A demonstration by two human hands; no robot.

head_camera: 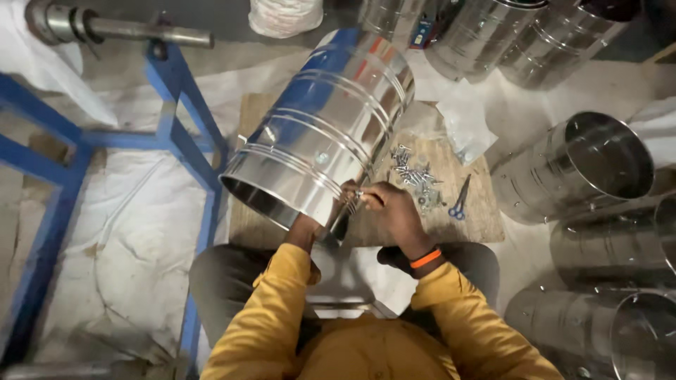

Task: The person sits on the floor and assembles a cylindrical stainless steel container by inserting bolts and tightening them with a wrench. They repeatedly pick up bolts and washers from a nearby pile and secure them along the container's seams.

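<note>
At the far left a blue metal frame (176, 134) stands on the pale sheet-covered floor (134, 239), with a grey steel shaft (127, 29) lying across its top.

Next comes a shiny steel drum (324, 127), tilted with its open mouth facing down toward the person and its far end raised. It leans over the left part of a wooden board (486, 211) that serves as the worktop.

The left hand (304, 229) reaches up into the drum's open mouth; its fingers are hidden inside, so I cannot tell how it is closed. The right hand (394, 211) is just outside the drum's lower rim, fingers curled narrowly around a small metal tool (355, 197) pressed against the wall. An orange wristband (425, 257) sits on that wrist, and both arms wear yellow sleeves (260, 309).

Right of the hands, a heap of small screws and bolts (415, 179) lies on the board, then blue-handled scissors (460, 200) just beside them. A clear plastic bag (461, 127) lies beyond.

At the far right several more steel drums (584, 165) lie on their sides on the floor.
</note>
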